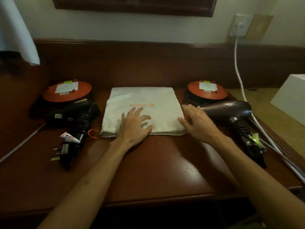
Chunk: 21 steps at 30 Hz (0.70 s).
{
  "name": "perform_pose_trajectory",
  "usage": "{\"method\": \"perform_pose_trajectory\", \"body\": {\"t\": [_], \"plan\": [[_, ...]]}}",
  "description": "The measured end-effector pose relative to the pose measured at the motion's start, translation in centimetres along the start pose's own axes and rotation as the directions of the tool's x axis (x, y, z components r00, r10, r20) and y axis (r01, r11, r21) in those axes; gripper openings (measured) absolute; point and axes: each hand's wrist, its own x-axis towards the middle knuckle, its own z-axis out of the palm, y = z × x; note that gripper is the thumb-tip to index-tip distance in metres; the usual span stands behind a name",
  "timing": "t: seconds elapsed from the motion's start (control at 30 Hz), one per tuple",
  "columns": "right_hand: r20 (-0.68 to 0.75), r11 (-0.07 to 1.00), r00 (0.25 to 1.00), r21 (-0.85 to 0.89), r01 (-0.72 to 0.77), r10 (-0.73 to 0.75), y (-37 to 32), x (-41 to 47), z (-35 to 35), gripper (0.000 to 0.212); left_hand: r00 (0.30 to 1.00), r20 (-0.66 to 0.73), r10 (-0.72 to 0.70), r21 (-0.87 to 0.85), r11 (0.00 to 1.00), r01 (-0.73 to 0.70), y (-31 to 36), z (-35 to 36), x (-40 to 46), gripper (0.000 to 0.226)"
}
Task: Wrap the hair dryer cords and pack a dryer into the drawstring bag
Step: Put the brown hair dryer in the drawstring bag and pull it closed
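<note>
While my left hand (133,125) rests flat on the drawstring bag (143,109), grip wide, my right hand (196,123), also wide, nears the brown dryer (227,109) beside it; its cord (252,142) could unravel.

It looks like a hotel or guest room: a polished dark wood table (156,171) against a cream wall with a wall socket (240,27), a lampshade (16,30) and a dark wooden frame (132,7) above.

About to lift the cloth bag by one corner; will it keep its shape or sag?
The drawstring bag will probably sag: it is thin cloth lying flat with soft wrinkles. It looks empty, so likely light. The left hand rests flat on it; lifted, the cloth may slide on the polished table.
</note>
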Motion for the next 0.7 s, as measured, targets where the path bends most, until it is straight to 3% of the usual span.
{"method": "perform_pose_trajectory", "body": {"t": [0.07,0.13,0.2,0.27,0.37,0.47,0.53,0.7], "plan": [[-0.211,0.997,0.977,-0.049,-0.053,0.042,1.3,-1.7,-2.6,0.049,0.997,0.021,0.068,-0.229,0.971,-0.062,1.0,0.1,-0.2,0.021],[-0.299,0.96,0.93,-0.111,-0.256,0.214,4.1,-3.2,-4.9,0.052,0.993,0.048,0.108,-0.261,0.961,-0.092,2.0,0.8,-0.3,0.014],[-0.207,0.844,0.857,-0.177,-0.507,0.472,7.4,-4.5,-6.7,0.07,0.993,0.062,0.104,-0.195,0.977,-0.09,2.7,1.3,0.0,0.013],[-0.022,0.764,0.778,-0.177,-0.621,0.627,9.7,-5.7,-7.4,0.085,0.996,0.058,0.069,-0.159,0.985,-0.059,3.2,1.2,0.4,0.016],[0.126,0.786,0.785,0.057,-0.616,0.607,10.3,-6.6,-7.0,0.087,0.996,0.046,0.075,-0.082,0.994,-0.071,4.3,1.1,1.1,0.018],[0.172,0.797,0.793,0.063,-0.601,0.585,9.8,-6.2,-6.6,0.1,0.997,0.031,0.077,-0.09,0.993,-0.074,5.6,1.5,1.7,0.018],[0.158,0.808,0.801,0.029,-0.589,0.578,9.8,-6.0,-6.1,0.11,0.998,0.013,0.063,-0.123,0.99,-0.061,6.2,1.7,2.3,0.018],[0.045,0.851,0.854,0.072,-0.52,0.518,11.0,-6.2,-4.8,0.107,0.996,-0.082,0.04,-0.115,0.992,-0.049,7.1,2.0,3.7,0.019]]}}
